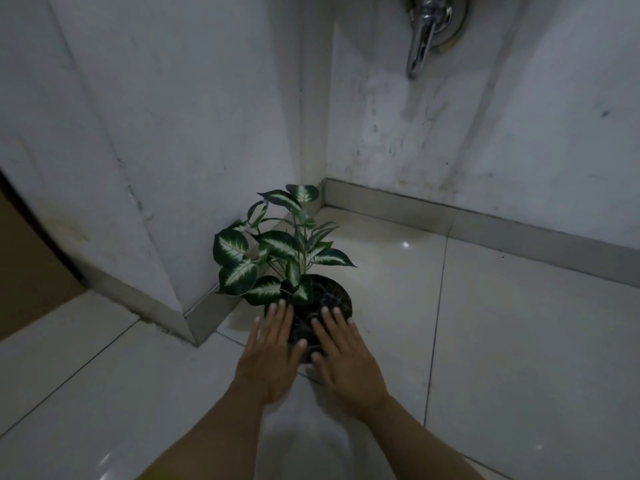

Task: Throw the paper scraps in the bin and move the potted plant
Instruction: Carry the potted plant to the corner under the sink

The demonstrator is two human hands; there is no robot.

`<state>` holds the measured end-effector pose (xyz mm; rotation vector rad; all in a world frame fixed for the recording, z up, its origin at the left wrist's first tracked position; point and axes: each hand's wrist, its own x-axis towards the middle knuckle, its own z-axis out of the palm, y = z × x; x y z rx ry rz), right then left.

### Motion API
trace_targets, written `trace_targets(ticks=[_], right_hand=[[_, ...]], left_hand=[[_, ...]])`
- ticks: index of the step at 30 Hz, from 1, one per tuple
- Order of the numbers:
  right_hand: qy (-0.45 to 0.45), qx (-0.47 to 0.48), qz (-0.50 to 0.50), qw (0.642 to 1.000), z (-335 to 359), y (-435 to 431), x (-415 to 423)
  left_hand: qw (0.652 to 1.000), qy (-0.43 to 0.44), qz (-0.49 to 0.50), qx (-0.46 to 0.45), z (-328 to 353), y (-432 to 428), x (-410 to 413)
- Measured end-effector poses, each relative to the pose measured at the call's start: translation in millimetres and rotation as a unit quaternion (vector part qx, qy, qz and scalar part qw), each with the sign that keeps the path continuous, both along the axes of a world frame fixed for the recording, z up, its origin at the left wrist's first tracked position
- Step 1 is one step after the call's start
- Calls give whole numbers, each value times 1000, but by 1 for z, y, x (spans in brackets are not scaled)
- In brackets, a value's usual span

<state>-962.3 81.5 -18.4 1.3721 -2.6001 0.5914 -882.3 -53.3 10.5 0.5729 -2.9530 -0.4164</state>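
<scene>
Head view, dim light, items listed L to R. Brown door (31, 258): part of it shows at the far L edge, beside a white wall (145, 109) that juts out to a corner w/ a grey skirting strip (204, 315) at its foot. Tiled floor (519, 341): pale glossy tiles w/ dark grout lines, small light glints on the surface.

Left hand (268, 355): palm down, 4 fingers (277, 318) straight and slightly spread, laid flat against the L side of the pot; thumb tip rests on the pot's near face. Not curled round it, so whether it bears the pot or only touches it cannot be told.

Potted plant (277, 251): dark green leaves w/ white centres, stems upright, leaning a little toward the wall corner. Its pot (332, 296) is dark and round, marked w/ a pale crackle pattern, and stands on the floor in the recess just R of the jutting corner, near the skirting.

Right hand (346, 358): mirrors the other, palm down, fingers extended and fanned over the R side of the pot, thumb toward the centre. Both thumbs nearly meet at the pot's near face. Both forearms bare.

Metal tap (426, 32): chrome, fixed high on the back wall, spout pointing down, above and R of the plant.
</scene>
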Motion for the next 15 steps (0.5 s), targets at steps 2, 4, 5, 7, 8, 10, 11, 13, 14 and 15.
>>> trace_targets(ticks=[2,4,5,7,8,10,11,13,14,15], right_hand=[[6,8,-2,1000,-5,-2,5],[-3,3,-35,999,-3,-10,4],[-5,6,-52,999,-1,-16,2],[-10,16,-62,998,3,-28,-5],[-18,30,-60,998,4,-34,-8],[-44,64,-67,995,6,-44,-19],[-43,79,-73,993,7,-50,-25],[-41,90,-58,993,12,-58,-37],[-46,92,-44,994,17,-61,-41],[-50,118,-27,991,19,-63,-47]], left_hand=[[999,-9,-23,-35,-3,2,-1],[998,-59,-21,-16,0,1,-3],[997,-68,-19,-15,2,-2,-6],[997,-78,-5,0,3,-8,-15],[996,-87,8,15,7,-11,-19],[994,-94,35,33,10,-17,-29],[994,-97,43,37,8,-21,-35],[992,-102,56,41,6,-29,-47],[992,-102,65,42,5,-32,-51],[991,-103,72,45,3,-36,-58]])
